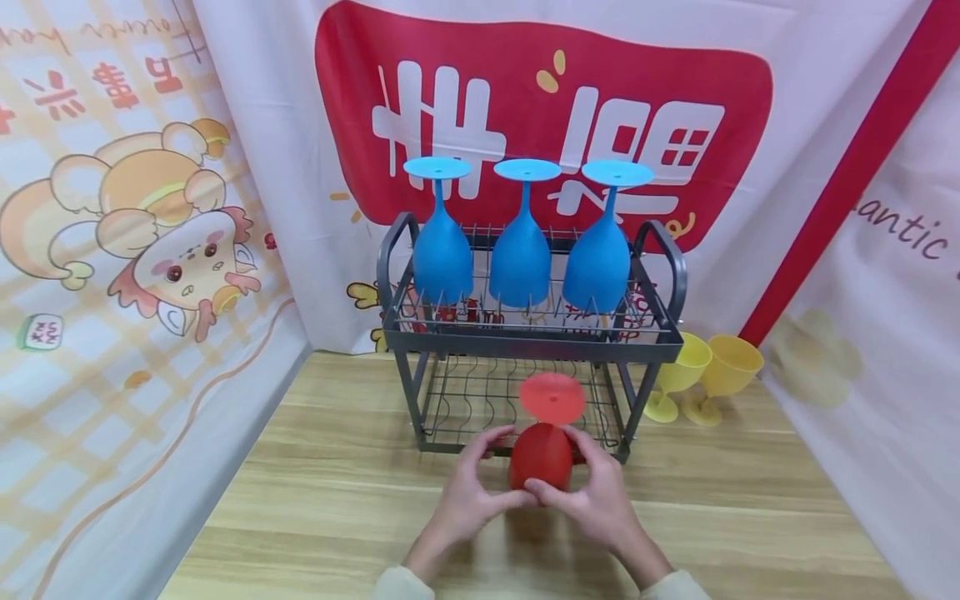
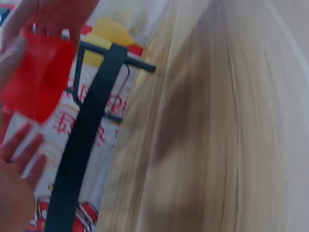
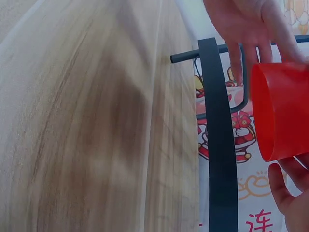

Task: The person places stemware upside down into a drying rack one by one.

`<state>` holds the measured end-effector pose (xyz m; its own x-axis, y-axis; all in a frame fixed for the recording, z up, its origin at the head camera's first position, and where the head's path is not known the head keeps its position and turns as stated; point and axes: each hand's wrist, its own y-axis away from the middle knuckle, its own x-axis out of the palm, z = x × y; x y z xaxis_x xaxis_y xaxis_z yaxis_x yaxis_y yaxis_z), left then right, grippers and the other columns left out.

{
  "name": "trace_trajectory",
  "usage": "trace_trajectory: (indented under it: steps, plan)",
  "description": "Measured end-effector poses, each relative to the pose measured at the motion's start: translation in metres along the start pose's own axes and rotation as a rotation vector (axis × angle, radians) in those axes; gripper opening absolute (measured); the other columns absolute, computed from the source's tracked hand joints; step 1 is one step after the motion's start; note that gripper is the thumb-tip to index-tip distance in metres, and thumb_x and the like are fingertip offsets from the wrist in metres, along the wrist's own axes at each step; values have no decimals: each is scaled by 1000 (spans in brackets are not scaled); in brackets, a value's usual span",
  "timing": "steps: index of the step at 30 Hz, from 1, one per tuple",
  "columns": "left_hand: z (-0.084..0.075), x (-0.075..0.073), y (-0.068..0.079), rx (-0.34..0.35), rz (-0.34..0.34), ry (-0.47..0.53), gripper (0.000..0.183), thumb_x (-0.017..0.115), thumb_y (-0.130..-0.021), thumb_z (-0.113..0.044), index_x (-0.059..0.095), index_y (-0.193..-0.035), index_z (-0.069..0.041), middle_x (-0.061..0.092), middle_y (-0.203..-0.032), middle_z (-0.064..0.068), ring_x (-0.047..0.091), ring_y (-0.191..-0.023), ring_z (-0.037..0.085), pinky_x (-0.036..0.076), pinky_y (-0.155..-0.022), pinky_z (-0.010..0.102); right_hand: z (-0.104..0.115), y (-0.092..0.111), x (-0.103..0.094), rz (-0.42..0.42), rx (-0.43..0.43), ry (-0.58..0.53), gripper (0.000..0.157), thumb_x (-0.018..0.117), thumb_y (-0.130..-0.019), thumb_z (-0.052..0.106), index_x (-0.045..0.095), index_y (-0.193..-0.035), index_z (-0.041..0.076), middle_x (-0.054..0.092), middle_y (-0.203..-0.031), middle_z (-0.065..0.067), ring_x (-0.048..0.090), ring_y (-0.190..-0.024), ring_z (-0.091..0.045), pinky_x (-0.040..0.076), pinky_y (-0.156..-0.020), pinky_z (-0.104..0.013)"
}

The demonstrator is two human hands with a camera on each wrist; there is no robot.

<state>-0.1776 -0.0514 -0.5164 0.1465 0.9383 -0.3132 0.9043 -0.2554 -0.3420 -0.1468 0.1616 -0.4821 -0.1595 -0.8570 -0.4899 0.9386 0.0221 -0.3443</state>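
Red goblet (image 1: 540, 458) recorded at lower centre of the head view, bowl down and foot up, just in front of a dark metal rack (image 1: 525, 342). Held by the bowl between both hands, over a wood-grain counter (image 1: 315, 500). Seen in both wrist views with mouth toward the counter and clear of it. Contact with the rack not determinable.

Left hand (image 1: 468, 492): partly closed, fingers curved about the left side of the bowl, thumb across the near face. Right hand (image 1: 600, 496): likewise partly closed, fingers about the right side, thumb across the near face, close against the left thumb. Both wrists in pale sleeves (image 1: 405, 583), at bottom edge of the frame.

Noted on the upper tier, centre of frame: three blue goblets (image 1: 520, 262), all inverted, side by side in a row. Lower tier of wire grid (image 1: 480, 400), directly behind the red foot.

Noted at right of the rack, on the counter: two yellow goblets (image 1: 727, 367), standing mouth up, next to each other, the left one partly behind the rack.

Background: white cloth with red panel (image 1: 480, 50) and white characters at upper centre; cartoon-printed cloth (image 1: 172, 250) at left of frame.
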Motion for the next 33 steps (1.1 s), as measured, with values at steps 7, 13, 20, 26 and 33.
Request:
trace_trajectory:
  steps: [7, 13, 20, 26, 33]
  plan:
    - [17, -31, -7, -170, -577, 80, 62, 88, -88, -33, 57, -138, -13, 65, -135, 3, 59, -123, 33, 48, -105, 43, -6, 0, -9, -15, 85, -2, 78, 98, -74, 27, 61, -142, 17, 73, -128, -1, 69, -107, -20, 63, -86, -33]
    - [43, -64, -14, -396, -688, 138, 78, 82, -92, -42, 44, -156, -19, 48, -159, 9, 44, -145, 38, 38, -119, 59, -11, 5, -13, -8, 88, 14, 77, 99, -73, 29, 62, -140, 17, 75, -123, -1, 70, -106, -20, 62, -88, -33]
    - [65, -80, -25, -447, -411, 191, 74, 67, -104, -19, 29, -167, -13, 37, -171, 16, 32, -160, 40, 27, -131, 59, -14, 6, -19, 17, 125, 22, 78, 97, -75, 35, 61, -142, 18, 74, -125, -1, 69, -109, -20, 61, -90, -40]
    - [70, -77, -28, -482, -341, 228, 56, 57, -106, -8, 44, -160, -14, 45, -166, 19, 40, -156, 43, 31, -129, 61, -15, 7, -22, 30, 140, 23, 80, 97, -76, 38, 61, -144, 18, 74, -125, -2, 68, -110, -20, 61, -92, -44]
    - [72, -75, -26, -461, -330, 280, 51, 56, -107, -8, 50, -157, -20, 45, -166, 16, 41, -156, 38, 30, -130, 57, -17, 8, -21, 34, 165, 9, 79, 96, -77, 39, 60, -145, 21, 73, -129, -1, 67, -112, -22, 61, -91, -42]
